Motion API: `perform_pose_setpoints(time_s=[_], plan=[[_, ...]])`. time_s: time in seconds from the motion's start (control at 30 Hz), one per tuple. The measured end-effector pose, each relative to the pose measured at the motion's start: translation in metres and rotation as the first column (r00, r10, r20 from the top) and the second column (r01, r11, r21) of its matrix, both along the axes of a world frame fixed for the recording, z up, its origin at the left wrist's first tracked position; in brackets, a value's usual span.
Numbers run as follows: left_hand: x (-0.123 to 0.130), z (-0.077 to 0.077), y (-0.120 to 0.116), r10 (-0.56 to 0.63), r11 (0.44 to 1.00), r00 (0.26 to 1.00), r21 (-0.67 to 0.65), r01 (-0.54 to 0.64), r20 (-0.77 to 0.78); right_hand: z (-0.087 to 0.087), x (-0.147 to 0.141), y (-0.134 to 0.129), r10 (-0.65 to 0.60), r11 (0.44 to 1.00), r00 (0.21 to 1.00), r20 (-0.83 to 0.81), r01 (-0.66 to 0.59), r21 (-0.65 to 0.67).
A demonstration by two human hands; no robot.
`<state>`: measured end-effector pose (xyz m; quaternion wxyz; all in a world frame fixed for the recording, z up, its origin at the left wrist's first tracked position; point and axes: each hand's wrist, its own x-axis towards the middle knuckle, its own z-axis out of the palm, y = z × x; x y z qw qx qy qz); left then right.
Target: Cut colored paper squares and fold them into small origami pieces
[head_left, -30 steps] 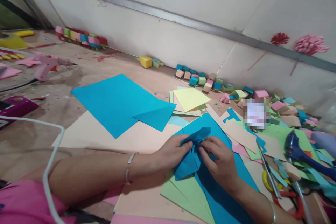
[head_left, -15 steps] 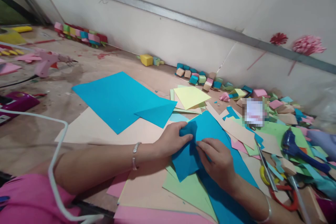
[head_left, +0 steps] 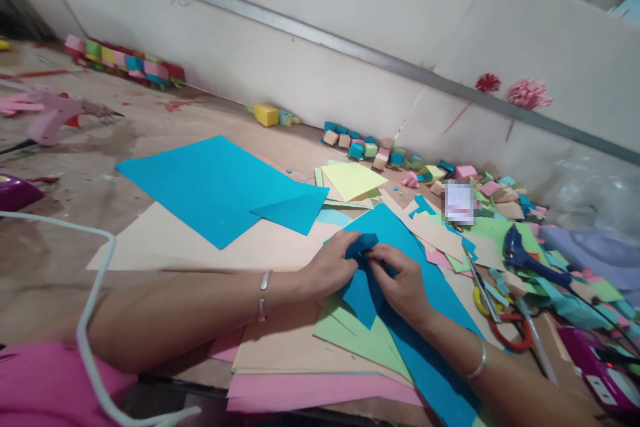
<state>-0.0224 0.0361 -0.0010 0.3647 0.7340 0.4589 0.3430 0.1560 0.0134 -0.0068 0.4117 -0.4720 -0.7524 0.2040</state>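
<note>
Between both hands is a small blue sheet of paper (head_left: 361, 297), bent over at its upper edge. My left hand (head_left: 333, 265) grips its left side with the fingers closed. From the right, my right hand (head_left: 403, 280) pinches the paper near the fold with thumb and fingers. Beneath them lies a long blue sheet (head_left: 425, 340), running down to the lower right. Green paper (head_left: 357, 337) and a stack of peach sheets (head_left: 280, 347) are under the hands. A larger blue sheet (head_left: 210, 190) rests beyond my left forearm.
Scissors (head_left: 510, 330) and a blue glue gun (head_left: 530, 257) lie at right among paper scraps. A pink glue gun (head_left: 55, 113) sits at far left. Small paper blocks (head_left: 360, 143) line the wall. A white cable (head_left: 97, 293) crosses near my left arm.
The small blue paper is now folded over more at the top, with my fingers closer together around it. The view has shifted to the right.
</note>
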Motion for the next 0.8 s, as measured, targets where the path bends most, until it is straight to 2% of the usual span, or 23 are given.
perform_pose_setpoints(time_s=[0.17,0.33,0.43,0.6,0.73,0.8], plan=[[0.000,0.002,-0.007,-0.030,0.995,0.999,0.091,0.029,0.015,-0.001,-0.001,0.002,-0.103,0.995,0.995,-0.008,0.103,0.005],[0.001,0.004,-0.008,0.054,0.987,0.993,0.159,-0.036,-0.107,0.001,-0.006,0.002,-0.076,0.997,0.997,0.005,0.076,-0.018],[0.001,0.005,-0.007,0.065,0.983,0.989,0.180,-0.041,-0.129,0.003,-0.008,-0.002,-0.067,0.997,0.998,-0.015,0.067,-0.032],[-0.001,0.006,-0.005,0.041,0.979,0.989,0.205,-0.011,-0.141,0.009,-0.004,-0.002,-0.096,0.982,0.986,-0.136,0.072,-0.173],[-0.001,0.009,-0.006,0.014,0.986,0.991,0.169,0.009,-0.130,0.010,-0.001,0.003,0.023,0.956,1.000,0.001,-0.021,-0.292],[-0.001,0.009,-0.006,0.024,0.991,0.997,0.133,-0.015,-0.070,0.010,0.001,0.006,0.007,0.955,1.000,0.025,0.001,-0.297]])
